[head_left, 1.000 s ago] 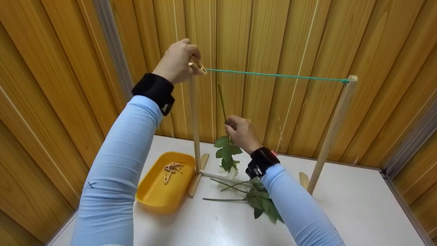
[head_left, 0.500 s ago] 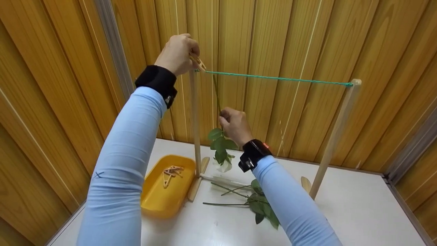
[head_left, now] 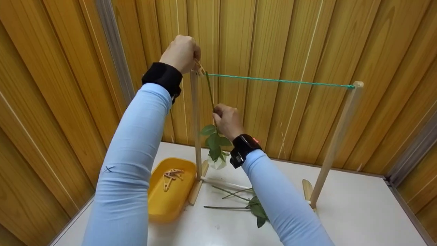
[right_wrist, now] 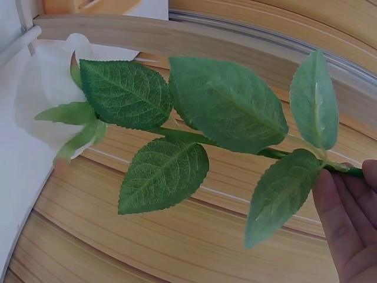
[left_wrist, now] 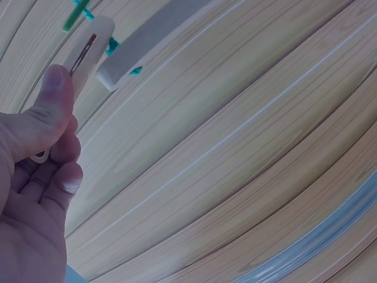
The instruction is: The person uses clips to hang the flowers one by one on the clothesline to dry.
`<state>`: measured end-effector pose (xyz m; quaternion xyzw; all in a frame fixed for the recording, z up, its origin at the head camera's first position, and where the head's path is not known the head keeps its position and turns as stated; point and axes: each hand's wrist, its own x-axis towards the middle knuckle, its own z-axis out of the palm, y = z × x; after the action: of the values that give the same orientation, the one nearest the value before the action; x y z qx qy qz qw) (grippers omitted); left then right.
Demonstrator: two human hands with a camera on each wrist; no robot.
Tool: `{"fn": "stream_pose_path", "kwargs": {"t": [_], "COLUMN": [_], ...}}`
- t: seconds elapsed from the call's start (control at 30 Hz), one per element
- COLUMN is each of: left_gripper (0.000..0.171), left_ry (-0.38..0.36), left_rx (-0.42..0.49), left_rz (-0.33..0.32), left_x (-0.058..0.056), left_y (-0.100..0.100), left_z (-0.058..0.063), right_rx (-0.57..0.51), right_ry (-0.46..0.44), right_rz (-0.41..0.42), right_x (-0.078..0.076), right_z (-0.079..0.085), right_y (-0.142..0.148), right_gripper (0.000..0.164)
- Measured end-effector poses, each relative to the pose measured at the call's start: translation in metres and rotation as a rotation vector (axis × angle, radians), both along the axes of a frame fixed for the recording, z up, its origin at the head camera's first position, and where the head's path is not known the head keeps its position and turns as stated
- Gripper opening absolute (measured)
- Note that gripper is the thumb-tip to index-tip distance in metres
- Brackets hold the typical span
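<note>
My left hand (head_left: 181,54) pinches a wooden clothespin (left_wrist: 89,50) at the left end of a green cord (head_left: 273,80). In the left wrist view the clothespin's tip lies by the cord, close to the post's top. Lower and to the right, my right hand (head_left: 229,121) grips the stem of a white rose (head_left: 217,162), which hangs head down. The stem's cut end reaches up beside the clothespin; whether they touch I cannot tell. Green leaves (right_wrist: 227,106) spread along the stem below my right fingers. The petals show pale at the left of the right wrist view.
A yellow tray (head_left: 157,208) with several clothespins (head_left: 168,179) stands on the white table, left of the frame's left post (head_left: 196,136). More leafy stems (head_left: 227,207) lie under my right forearm. The right post (head_left: 336,147) holds the cord's other end.
My right hand has moved up and left with the rose, bringing the stem's end to the clothespin. My left hand stays near the cord's left end, still holding the clothespin.
</note>
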<state>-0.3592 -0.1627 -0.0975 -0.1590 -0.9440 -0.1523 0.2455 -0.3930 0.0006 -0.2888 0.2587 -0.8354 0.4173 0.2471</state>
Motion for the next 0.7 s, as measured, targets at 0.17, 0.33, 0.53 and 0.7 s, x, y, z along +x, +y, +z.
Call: {"fn": "stream_pose_path", "kwargs": {"t": [0.17, 0.33, 0.53, 0.7], "left_gripper": [0.011, 0.012, 0.012, 0.014], "left_ry": [-0.026, -0.041, -0.061, -0.085], "left_rx": [-0.008, 0.017, 0.016, -0.013], "left_rz": [0.001, -0.001, -0.008, -0.031], "left_x": [-0.003, -0.005, -0.007, -0.007], "left_y": [-0.001, -0.004, -0.006, -0.006], "left_z": [0.0, 0.001, 0.001, 0.002], "right_rx": [-0.03, -0.049, -0.051, -0.05], "right_ry": [-0.008, -0.011, -0.044, -0.099], "right_rz": [-0.014, -0.013, -0.013, -0.026], "right_x": [-0.004, -0.005, -0.001, 0.001], "right_z": [-0.001, 0.001, 0.005, 0.006], "right_y": [-0.01, -0.022, -0.029, -0.032], "right_gripper": [0.009, 0.007, 0.008, 0.009]}}
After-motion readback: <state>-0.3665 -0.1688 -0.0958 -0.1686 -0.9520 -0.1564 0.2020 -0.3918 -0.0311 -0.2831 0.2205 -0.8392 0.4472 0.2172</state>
